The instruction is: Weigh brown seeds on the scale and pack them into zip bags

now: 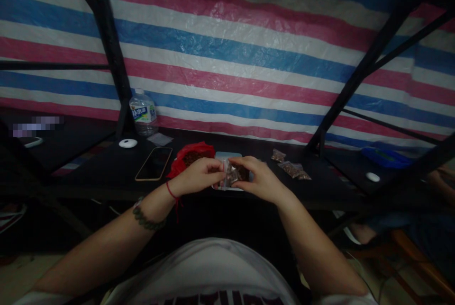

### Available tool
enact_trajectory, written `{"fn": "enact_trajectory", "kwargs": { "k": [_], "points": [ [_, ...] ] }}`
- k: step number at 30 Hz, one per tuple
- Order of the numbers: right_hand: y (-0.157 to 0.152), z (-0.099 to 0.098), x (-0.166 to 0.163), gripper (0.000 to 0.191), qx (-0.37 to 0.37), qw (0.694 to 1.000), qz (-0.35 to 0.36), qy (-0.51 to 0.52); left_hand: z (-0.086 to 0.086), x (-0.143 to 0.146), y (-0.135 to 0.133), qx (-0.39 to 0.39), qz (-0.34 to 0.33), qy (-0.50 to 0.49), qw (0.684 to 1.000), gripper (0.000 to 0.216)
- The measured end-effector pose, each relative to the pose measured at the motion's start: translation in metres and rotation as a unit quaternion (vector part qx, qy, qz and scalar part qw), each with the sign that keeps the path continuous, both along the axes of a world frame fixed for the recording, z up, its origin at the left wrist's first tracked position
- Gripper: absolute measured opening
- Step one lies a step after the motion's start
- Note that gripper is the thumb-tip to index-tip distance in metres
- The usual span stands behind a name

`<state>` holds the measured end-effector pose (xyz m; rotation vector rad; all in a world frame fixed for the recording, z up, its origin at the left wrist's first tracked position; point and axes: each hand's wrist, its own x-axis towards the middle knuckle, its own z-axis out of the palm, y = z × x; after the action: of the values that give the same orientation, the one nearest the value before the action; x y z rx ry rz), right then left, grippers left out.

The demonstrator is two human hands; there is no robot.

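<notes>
Between my two hands is a small clear zip bag (232, 174) with brown bits in it. My left hand (208, 172) pinches the bag's zip edge. Curled round its other side, my right hand (258, 177) grips the filled part. Directly beneath lies a pale, flat, tray-like object (222, 156), mostly covered by the hands. Just left of it sits an open red plastic bag (204, 148) full of small brown pieces (192, 157). Several filled zip bags (293, 169) lie on the black table to the right of my right hand.
A phone (154, 164), a white oval object (128, 143), flat clear bags (159, 139) and a large plastic bottle (143, 113) stand or lie at left. Black metal posts (113, 58) rise on both sides. At right are a blue tray (386, 157) and another person's arm (442, 184).
</notes>
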<state>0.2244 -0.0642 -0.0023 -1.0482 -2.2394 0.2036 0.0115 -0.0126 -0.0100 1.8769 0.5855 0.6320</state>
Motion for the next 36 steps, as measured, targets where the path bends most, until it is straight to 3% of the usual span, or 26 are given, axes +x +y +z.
{"fn": "enact_trajectory", "kwargs": {
  "k": [6,9,12,14,15,18,23,28,32,36],
  "points": [
    [0.005,-0.005,-0.002,0.053,-0.020,1.000,0.006,0.019,-0.002,-0.001,0.003,-0.094,0.002,0.003,0.996,0.018],
    [0.007,-0.010,-0.007,0.050,0.008,0.999,-0.005,0.040,-0.004,-0.001,0.005,-0.122,0.010,-0.032,0.992,0.021],
    [0.006,-0.013,-0.014,0.032,0.024,0.995,-0.042,0.082,-0.003,0.000,0.006,-0.141,0.026,-0.066,0.988,0.021],
    [0.004,-0.014,-0.020,0.011,-0.020,0.993,-0.061,0.102,-0.001,0.000,0.005,-0.144,0.039,-0.071,0.986,0.021],
    [0.002,-0.015,-0.023,0.007,-0.052,0.991,-0.062,0.107,0.000,0.000,0.005,-0.140,0.037,-0.066,0.987,0.021],
    [-0.002,-0.017,-0.030,0.022,-0.137,0.983,-0.048,0.110,-0.002,0.000,0.004,-0.100,0.013,-0.037,0.994,0.020],
    [-0.002,-0.022,-0.030,0.031,-0.201,0.973,-0.070,0.091,-0.011,0.002,0.001,-0.071,-0.039,0.010,0.997,0.019],
    [0.004,-0.019,-0.015,0.030,-0.284,0.953,0.016,0.103,-0.009,0.003,-0.001,-0.080,-0.031,0.024,0.996,0.022],
    [0.006,-0.018,-0.016,0.027,-0.274,0.956,0.019,0.098,-0.009,0.007,-0.004,-0.048,0.004,0.041,0.998,0.015],
    [0.007,-0.024,-0.027,0.030,-0.176,0.977,-0.107,0.045,-0.017,0.015,-0.005,0.032,0.108,0.096,0.989,0.014]
  ]
}}
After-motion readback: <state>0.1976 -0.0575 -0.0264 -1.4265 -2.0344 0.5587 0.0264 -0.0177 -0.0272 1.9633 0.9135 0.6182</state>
